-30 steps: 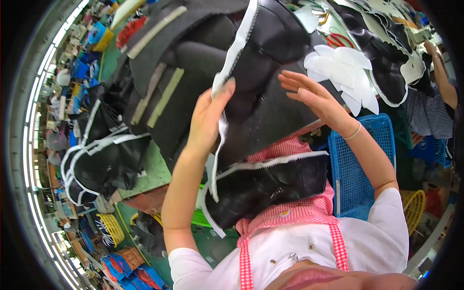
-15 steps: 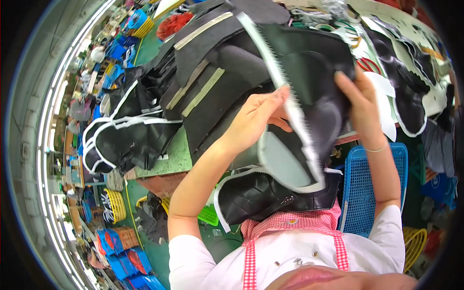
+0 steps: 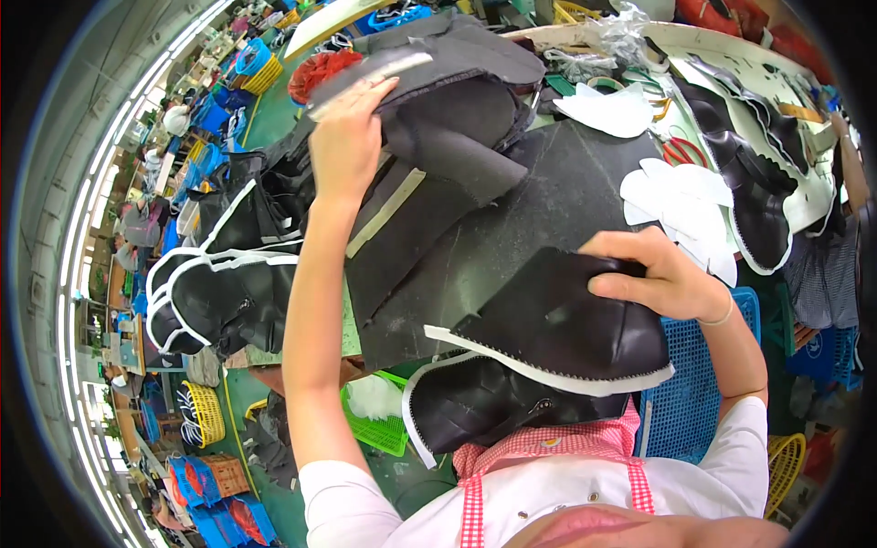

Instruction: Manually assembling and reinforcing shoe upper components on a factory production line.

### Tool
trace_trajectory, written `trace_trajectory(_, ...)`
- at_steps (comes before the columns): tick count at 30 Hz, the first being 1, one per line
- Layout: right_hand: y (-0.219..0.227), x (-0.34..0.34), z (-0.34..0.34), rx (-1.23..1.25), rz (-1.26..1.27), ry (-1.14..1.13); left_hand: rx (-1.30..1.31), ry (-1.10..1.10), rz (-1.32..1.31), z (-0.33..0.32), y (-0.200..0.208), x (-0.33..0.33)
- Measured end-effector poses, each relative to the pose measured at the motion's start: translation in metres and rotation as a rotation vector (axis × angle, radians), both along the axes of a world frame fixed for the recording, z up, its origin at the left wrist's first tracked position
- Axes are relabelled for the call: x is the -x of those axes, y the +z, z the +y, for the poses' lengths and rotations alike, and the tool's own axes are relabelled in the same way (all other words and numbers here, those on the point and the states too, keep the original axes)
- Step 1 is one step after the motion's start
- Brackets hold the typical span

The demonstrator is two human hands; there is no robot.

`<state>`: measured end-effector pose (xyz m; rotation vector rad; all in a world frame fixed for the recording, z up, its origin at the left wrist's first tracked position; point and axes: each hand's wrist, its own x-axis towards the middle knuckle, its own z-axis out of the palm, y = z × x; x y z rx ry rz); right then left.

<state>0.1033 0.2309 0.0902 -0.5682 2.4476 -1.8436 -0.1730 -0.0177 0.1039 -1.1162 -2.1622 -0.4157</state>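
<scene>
My right hand (image 3: 665,272) pinches the upper edge of a black leather boot upper (image 3: 566,320), thumb and fingers on either side. A white saw-toothed strip runs along the upper's lower edge. Out to the far left, my left hand (image 3: 347,146) is closed on a dark grey boot lining (image 3: 388,75) with a pale strip across it, slightly blurred. That piece belongs to a pile of dark grey linings (image 3: 466,173) on the table. Over my lap lies another black boot upper (image 3: 484,402) with a white edge, partly covered by the held one.
White cut pieces (image 3: 681,205) and red-handled scissors (image 3: 683,152) lie on the table's right. White-edged black uppers sit at the left (image 3: 215,301) and far right (image 3: 763,196). A blue basket (image 3: 685,393) stands by my right arm, a green basket (image 3: 388,429) below the table edge.
My left hand has let go of the black upper and moved far left onto the linings. My right hand has brought the upper down and nearer, baring the dark tabletop and white pieces.
</scene>
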Motion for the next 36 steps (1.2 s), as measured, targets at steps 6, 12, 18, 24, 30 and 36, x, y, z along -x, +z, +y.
trace_trajectory(6,0.018,-0.013,-0.002,-0.131,0.015,0.065,0.287,-0.241,-0.224,-0.040,-0.043,-0.150)
trace_trajectory(12,-0.012,0.007,-0.042,-0.109,0.022,-0.083,-0.112,-0.465,-1.178,-0.060,-0.058,-0.162)
trace_trajectory(18,-0.023,0.006,-0.059,-0.263,0.197,-0.198,-0.141,-0.351,-1.296,-0.055,-0.053,-0.195)
trace_trajectory(24,-0.018,0.001,-0.055,-0.281,0.105,-0.099,-0.111,0.348,-0.855,-0.087,-0.084,-0.152)
trace_trajectory(30,-0.001,0.009,-0.068,-0.208,0.032,0.045,-0.114,0.241,-0.663,-0.081,-0.116,-0.144)
trace_trajectory(36,0.019,0.018,-0.074,-0.070,-0.088,0.018,-0.813,-0.164,-1.430,-0.069,-0.073,-0.170)
